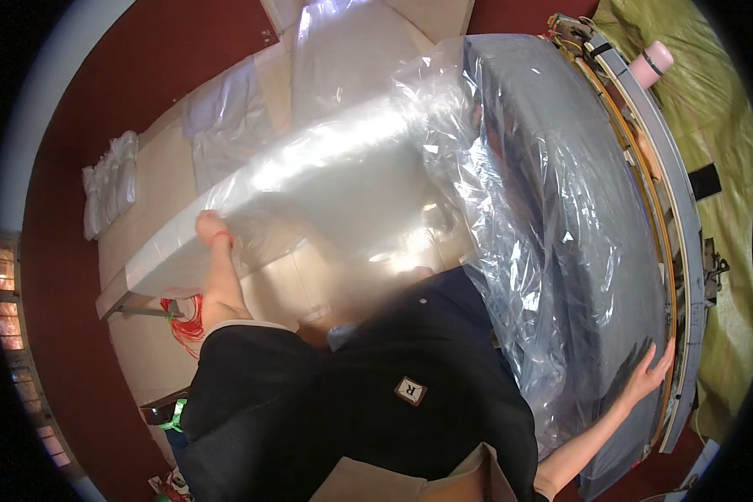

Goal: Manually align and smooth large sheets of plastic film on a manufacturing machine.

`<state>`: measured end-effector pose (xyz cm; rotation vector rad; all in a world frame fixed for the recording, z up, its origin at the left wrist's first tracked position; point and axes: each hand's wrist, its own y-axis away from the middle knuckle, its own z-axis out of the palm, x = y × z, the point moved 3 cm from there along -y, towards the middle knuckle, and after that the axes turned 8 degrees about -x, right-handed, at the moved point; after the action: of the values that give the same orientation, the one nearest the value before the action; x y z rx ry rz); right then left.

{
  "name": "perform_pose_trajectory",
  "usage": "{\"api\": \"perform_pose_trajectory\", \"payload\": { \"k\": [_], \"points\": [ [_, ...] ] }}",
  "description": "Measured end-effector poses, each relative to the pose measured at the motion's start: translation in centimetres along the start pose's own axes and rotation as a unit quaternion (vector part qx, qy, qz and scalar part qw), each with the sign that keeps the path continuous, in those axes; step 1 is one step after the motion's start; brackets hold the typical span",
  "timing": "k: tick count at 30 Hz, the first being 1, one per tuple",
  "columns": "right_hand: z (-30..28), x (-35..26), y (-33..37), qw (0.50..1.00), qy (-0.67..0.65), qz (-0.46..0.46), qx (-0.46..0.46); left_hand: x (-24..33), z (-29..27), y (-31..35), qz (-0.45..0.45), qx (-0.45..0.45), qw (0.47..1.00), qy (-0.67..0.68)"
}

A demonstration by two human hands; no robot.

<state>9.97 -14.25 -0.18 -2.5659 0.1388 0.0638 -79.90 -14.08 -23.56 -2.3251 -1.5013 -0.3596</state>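
The left grip (210,226) is clenched on the near edge of a clear plastic sheet (351,167), pinching the film where it lies over the corner of a long white foam slab (163,263). From that pinch the sheet billows up and away to the right, catching bright glare in the middle, then falls crumpled over a large grey panel (560,167) that fills the far right side. The right grip (651,372) is released, its fingers spread flat and pressing on the lower part of the grey panel, right beside the panel's edge frame (673,209) with its yellow and grey strips; whether film lies under the palm cannot be told. The wrinkled lower hem of the sheet hangs just to the left of this open hand. Below the left grip, past the forearm, a bundle of red cord (188,322) lies on the pale bench (155,171). Farther out beyond the left grip, a folded stack of clear bags (109,184) rests near the bench's edge. A yellow-green cloth (728,125) lies beyond the frame, outside the right grip.
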Motion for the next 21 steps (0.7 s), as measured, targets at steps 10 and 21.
{"api": "perform_pose_trajectory", "payload": {
  "k": [10, 21],
  "points": [
    [-0.5, 2.7, 1.0, 0.980, -0.155, 0.124, 0.005, 18.7, -6.0, 1.2, 0.097, -0.141, 0.828, 0.533],
    [0.7, -23.3, -8.6, 0.648, -0.736, -0.019, -0.196, 49.1, -24.4, 36.8, 0.703, -0.490, 0.345, 0.382]
  ]
}}
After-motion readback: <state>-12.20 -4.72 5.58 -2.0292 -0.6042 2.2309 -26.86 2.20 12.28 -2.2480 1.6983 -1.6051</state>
